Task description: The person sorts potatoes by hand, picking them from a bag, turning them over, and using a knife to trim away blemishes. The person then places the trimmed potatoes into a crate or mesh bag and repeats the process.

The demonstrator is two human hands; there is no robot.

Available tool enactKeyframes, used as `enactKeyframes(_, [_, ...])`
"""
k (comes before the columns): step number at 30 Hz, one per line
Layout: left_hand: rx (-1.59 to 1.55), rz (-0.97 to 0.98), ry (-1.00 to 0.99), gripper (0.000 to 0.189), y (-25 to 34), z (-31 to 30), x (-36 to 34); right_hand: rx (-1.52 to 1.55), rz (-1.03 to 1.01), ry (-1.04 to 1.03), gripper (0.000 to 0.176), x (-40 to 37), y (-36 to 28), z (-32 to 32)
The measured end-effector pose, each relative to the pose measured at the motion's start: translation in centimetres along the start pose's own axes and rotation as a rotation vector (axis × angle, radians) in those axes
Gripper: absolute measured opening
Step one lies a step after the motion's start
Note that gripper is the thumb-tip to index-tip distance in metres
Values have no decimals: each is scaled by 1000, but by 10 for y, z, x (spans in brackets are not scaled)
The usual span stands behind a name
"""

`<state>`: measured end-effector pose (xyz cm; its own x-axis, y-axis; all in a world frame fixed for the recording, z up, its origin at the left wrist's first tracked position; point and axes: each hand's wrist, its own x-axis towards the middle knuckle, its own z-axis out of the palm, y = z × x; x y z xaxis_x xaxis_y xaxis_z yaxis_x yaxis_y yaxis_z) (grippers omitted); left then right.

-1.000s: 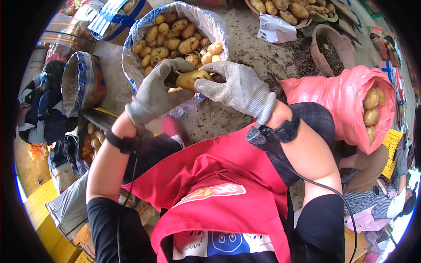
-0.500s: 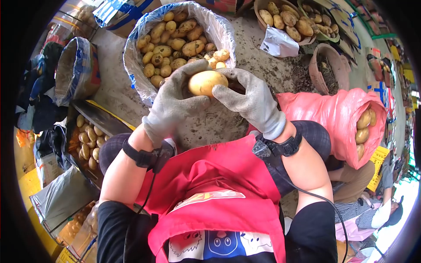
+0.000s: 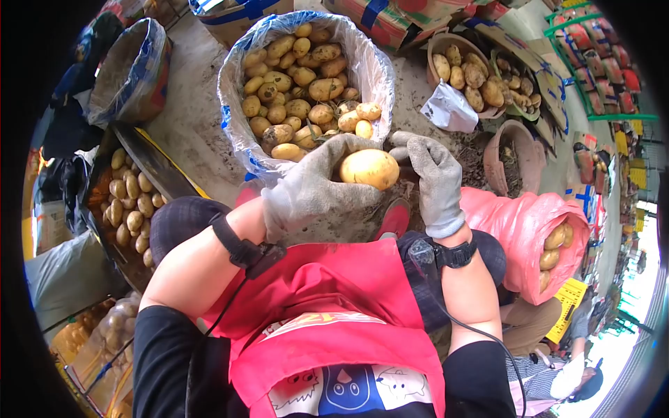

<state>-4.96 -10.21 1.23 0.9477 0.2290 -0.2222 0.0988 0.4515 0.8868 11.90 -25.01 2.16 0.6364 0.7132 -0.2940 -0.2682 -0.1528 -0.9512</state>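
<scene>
My left hand [image 3: 317, 187], in a dirty grey glove, grips a smooth yellow potato [image 3: 370, 169] between thumb and fingers. Just right of the potato is my right hand [image 3: 433, 177], gloved too, its fingers curled and apart from the potato; small gaps show between the fingers and whether they pinch anything is too small to tell. Beyond both hands stands a round container lined with clear plastic [image 3: 376, 76], full of potatoes [image 3: 298, 108], some with dirt on them.
A pink sack [image 3: 488, 216] of potatoes lies at the right. Behind it are a pinkish tub [image 3: 535, 164] and a bowl of potatoes [image 3: 437, 45]. An open box of potatoes [image 3: 171, 174] and a lined bin [image 3: 150, 52] stand left. A person [image 3: 540, 376] is at lower right.
My right hand has come off the potato and moved right. My left hand still holds the potato, now further right in view. The view has shifted, so the containers appear displaced.
</scene>
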Motion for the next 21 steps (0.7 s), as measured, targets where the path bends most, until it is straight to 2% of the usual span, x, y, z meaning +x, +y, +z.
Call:
enactKeyframes(1, [-12, 16, -1, 73, -1, 1, -2, -19, -6, -4, 27, 7, 10, -9])
enactKeyframes(3, [-73, -65, -114, 71, -4, 4, -7, -215, -221, 17, 32, 26, 45, -31])
enactKeyframes(4, [-256, -38, -166, 66, -11, 7, -8, -360, -211, 26, 37, 30, 45, -32])
enactKeyframes(7, [-396, 7, -246, 61, -6, 14, -9, -733, -93, 106, 41, 47, 41, -27])
enactKeyframes(8, [-395, 29, -273, 51, -1, 14, -12, -757, -95, 101, 41, 58, 37, -25])
enactKeyframes(9, [-415, 39, -273, 51, 0, 13, -13, -851, -136, 25, 45, 67, 30, -20])
enactKeyframes(11, [-515, -119, -231, 44, 1, 9, -14, -956, -167, -57, 48, 92, 20, -3])
enactKeyframes(13, [-467, -81, -275, 41, 6, 1, -16, -1411, -241, -133, 51, 126, 15, 20])
enactKeyframes(14, [-452, -95, -235, 42, 3, -2, -14, -1422, -242, -143, 51, 148, 20, 28])
enactKeyframes(16, [-426, -157, -142, 43, 7, -8, -16, -1665, -180, -322, 57, 189, 39, 41])
enactKeyframes(17, [-436, -148, -136, 43, 5, -12, -17, -1764, -94, -375, 50, 204, 45, 49])
enactKeyframes(18, [-193, 108, -53, 42, 1, -15, -18, -1868, 20, -449, 48, 218, 53, 58])
enactKeyframes(19, [-59, 222, -28, 41, 1, -22, -17, -1969, 137, -523, 46, 231, 66, 59])
enactKeyframes(21, [219, 441, 71, 41, 1, -34, -14, -2090, -71, -515, 45, 247, 99, 49])
